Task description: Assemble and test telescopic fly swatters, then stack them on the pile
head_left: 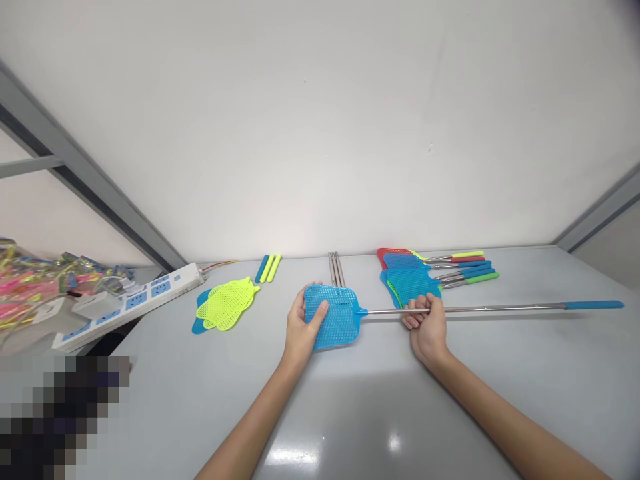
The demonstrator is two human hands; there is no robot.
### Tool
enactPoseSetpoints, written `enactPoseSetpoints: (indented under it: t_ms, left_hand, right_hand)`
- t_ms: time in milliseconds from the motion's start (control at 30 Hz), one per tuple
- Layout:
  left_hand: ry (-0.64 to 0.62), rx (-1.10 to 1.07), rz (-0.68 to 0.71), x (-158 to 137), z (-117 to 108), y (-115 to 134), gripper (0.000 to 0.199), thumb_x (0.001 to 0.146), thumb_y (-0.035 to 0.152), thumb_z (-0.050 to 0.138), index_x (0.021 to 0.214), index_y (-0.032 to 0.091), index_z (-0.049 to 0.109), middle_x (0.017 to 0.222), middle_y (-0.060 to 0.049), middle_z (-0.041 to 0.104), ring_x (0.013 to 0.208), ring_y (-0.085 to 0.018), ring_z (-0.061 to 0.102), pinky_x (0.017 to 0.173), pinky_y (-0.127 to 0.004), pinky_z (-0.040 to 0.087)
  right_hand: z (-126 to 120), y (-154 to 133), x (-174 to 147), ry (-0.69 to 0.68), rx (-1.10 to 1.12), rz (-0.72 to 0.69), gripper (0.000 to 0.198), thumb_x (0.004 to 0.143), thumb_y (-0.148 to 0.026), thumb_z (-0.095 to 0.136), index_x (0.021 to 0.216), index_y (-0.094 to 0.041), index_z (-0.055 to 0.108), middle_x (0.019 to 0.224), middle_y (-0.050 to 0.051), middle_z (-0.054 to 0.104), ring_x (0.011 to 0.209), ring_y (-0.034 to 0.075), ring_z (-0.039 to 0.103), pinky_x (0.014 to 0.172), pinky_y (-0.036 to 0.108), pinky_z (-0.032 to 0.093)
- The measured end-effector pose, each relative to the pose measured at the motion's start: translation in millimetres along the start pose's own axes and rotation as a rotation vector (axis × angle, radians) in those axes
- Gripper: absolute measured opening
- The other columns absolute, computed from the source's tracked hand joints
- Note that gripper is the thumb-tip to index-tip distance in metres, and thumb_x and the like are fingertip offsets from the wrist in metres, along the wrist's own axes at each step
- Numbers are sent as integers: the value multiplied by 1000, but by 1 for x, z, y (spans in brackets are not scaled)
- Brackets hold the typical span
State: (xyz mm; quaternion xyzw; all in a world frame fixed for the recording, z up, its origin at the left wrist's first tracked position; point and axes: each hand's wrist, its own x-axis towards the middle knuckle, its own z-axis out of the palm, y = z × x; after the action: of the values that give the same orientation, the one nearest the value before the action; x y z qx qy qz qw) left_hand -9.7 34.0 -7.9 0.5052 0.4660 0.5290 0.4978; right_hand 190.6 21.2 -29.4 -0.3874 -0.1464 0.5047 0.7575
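A blue fly swatter [336, 327] with a long extended metal rod and a blue grip lies sideways across both hands, just above the table. My left hand [303, 327] pinches the left edge of its mesh head, thumb on top. Around the rod, right of the head, the fingers of my right hand [427, 327] are curled. Behind the right hand lies a pile of assembled fly swatters [413, 283] in blue, red, green and yellow, their rods short. Several bare metal rods [336, 268] lie behind the blue head, partly hidden by it.
Loose yellow and blue swatter heads [227, 305] overlap at the left. Behind them are one blue and two yellow grips [268, 268]. A white power strip [145, 300] with plugs runs along the left edge, beside colourful packaged items [50, 287]. A wall [320, 133] bounds the table's back.
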Motion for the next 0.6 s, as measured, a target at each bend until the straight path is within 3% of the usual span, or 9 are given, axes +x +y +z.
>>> enactPoseSetpoints:
  t_ms: [167, 433, 600]
  left_hand:
    - [50, -18, -33, 2, -1, -1, 56, 69, 33, 58, 119, 19, 39, 127, -6, 40, 113, -19, 39, 92, -27, 33]
    - [28, -20, -52, 2, -1, -4, 60, 70, 34, 57, 123, 19, 34, 125, -6, 42, 111, -20, 42, 92, -29, 35]
    - [43, 222, 91, 4, -6, -7, 59, 73, 34, 53, 126, 22, 29, 126, -6, 40, 112, -19, 41, 91, -30, 35]
  right_hand:
    - [1, 0, 0, -8, -3, 0, 35, 73, -31, 40, 46, -18, 22, 40, -8, 21, 32, 5, 18, 32, 20, 16]
    - [0, -2, -1, 6, -5, 14, 34, 73, -30, 39, 46, -18, 22, 40, -8, 20, 33, 5, 18, 32, 20, 17]
    - [0, -3, -1, 9, 10, 8, 34, 73, -29, 40, 47, -18, 21, 41, -8, 18, 32, 5, 18, 32, 20, 16]
